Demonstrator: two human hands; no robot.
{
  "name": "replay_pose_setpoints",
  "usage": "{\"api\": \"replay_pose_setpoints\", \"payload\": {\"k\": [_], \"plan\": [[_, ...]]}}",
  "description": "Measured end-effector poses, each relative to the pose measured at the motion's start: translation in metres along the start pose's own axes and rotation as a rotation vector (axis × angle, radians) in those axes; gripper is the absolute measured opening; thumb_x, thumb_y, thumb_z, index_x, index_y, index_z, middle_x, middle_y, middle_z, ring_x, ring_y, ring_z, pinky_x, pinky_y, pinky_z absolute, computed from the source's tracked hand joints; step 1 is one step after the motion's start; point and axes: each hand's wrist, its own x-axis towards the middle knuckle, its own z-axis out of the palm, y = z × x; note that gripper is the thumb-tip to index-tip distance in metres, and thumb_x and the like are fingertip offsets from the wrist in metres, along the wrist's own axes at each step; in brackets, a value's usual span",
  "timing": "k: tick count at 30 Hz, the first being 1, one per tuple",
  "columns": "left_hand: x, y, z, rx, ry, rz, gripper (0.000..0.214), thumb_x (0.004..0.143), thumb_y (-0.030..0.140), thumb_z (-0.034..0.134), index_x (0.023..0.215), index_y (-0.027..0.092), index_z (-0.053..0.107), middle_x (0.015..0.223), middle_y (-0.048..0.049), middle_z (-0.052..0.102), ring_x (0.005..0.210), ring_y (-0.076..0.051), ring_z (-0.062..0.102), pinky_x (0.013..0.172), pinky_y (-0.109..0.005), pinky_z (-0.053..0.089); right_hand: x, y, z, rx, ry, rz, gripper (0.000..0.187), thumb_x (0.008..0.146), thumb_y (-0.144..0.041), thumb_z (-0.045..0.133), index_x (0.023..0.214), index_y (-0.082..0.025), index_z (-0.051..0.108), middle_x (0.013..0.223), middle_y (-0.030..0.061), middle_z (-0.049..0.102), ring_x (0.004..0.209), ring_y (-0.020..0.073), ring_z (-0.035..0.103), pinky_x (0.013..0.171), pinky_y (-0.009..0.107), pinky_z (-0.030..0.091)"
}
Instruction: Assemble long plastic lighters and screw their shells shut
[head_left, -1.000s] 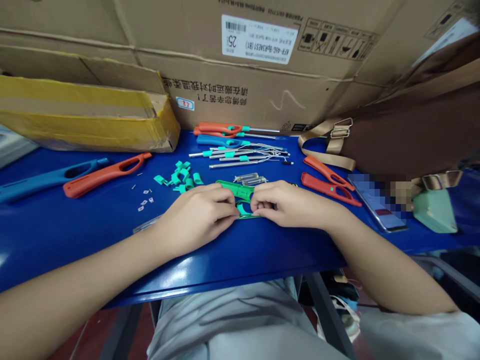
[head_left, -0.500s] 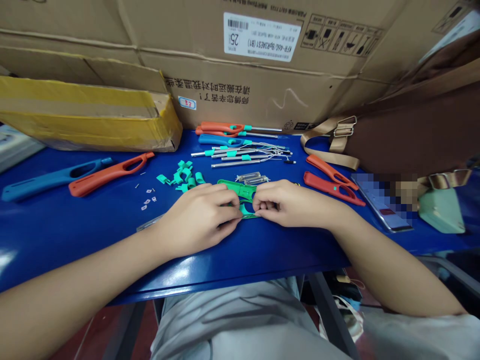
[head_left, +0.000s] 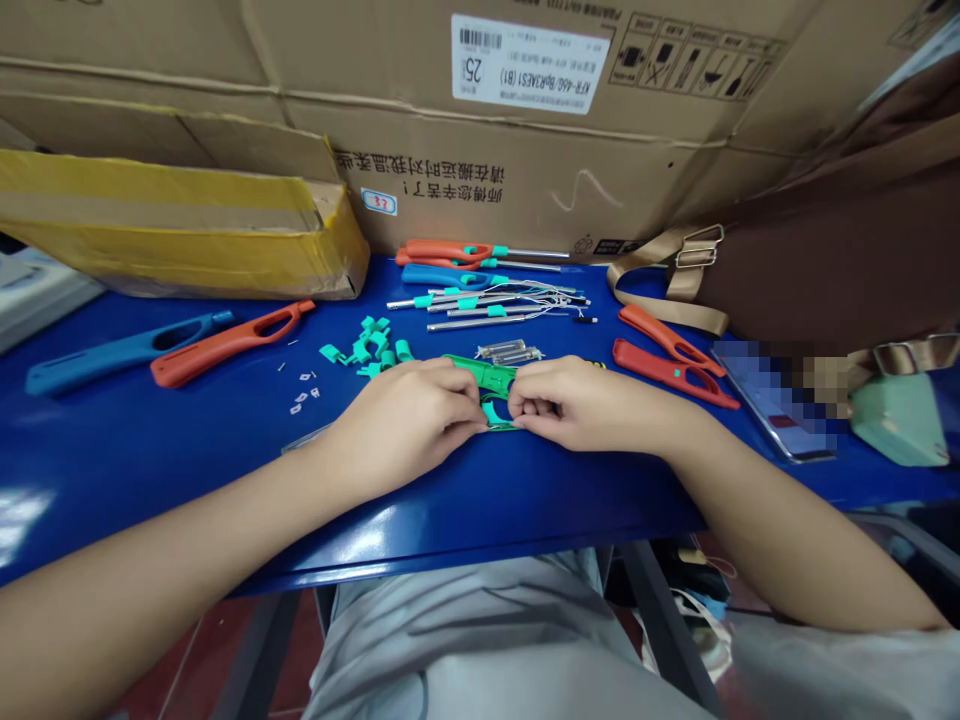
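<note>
Low over the front part of the blue table, my left hand [head_left: 416, 415] and my right hand [head_left: 574, 405] work close together. Between them lies a green lighter casing half [head_left: 504, 428] with a turquoise trigger piece [head_left: 491, 411] in it. Fingertips of both hands pinch at this half, left and right; they hide most of it. Just behind is another green casing half [head_left: 484, 374], partly covered by my hands. Small clear cylindrical parts [head_left: 510, 352] lie beyond it. To the left is a pile of turquoise triggers [head_left: 371, 345].
Metal lighter tubes with wires [head_left: 480, 310] lie farther back, near orange lighters [head_left: 442, 252]. Blue [head_left: 127, 350] and orange casings [head_left: 232, 345] are at left, red casings [head_left: 667, 370] and a phone [head_left: 772, 400] at right. A yellow-taped box [head_left: 187, 240] and large carton [head_left: 420, 90] stand behind.
The view has shifted slightly, so the table items sit a little farther right. My left fingers have drawn closer together at the green casing; my right hand keeps nearly the same pose.
</note>
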Motion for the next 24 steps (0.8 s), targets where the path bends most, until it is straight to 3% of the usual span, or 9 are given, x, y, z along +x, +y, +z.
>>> {"api": "replay_pose_setpoints", "payload": {"k": [8, 24], "plan": [[0.0012, 0.0013, -0.0011, -0.095, -0.04, -0.101, 0.012, 0.093, 0.018, 0.068, 0.088, 0.021, 0.079, 0.094, -0.0024, 0.072, 0.091, -0.02, 0.067, 0.081, -0.032, 0.052, 0.0021, 0.0004, -0.0004, -0.008, -0.001, 0.003, 0.019, 0.083, 0.001, 0.057, 0.084, -0.015, 0.067, 0.082, 0.001, 0.065, 0.071, 0.0106, 0.055, 0.067, 0.022, 0.04], [0.0034, -0.0037, 0.0005, -0.125, -0.019, -0.098, 0.014, 0.091, 0.017, 0.068, 0.087, 0.02, 0.08, 0.094, -0.0042, 0.071, 0.091, -0.02, 0.066, 0.082, -0.034, 0.052, 0.0016, -0.001, -0.0006, -0.01, -0.006, 0.014, 0.019, 0.084, 0.001, 0.057, 0.084, -0.016, 0.067, 0.084, 0.0015, 0.066, 0.072, 0.0115, 0.056, 0.068, 0.023, 0.041]]}}
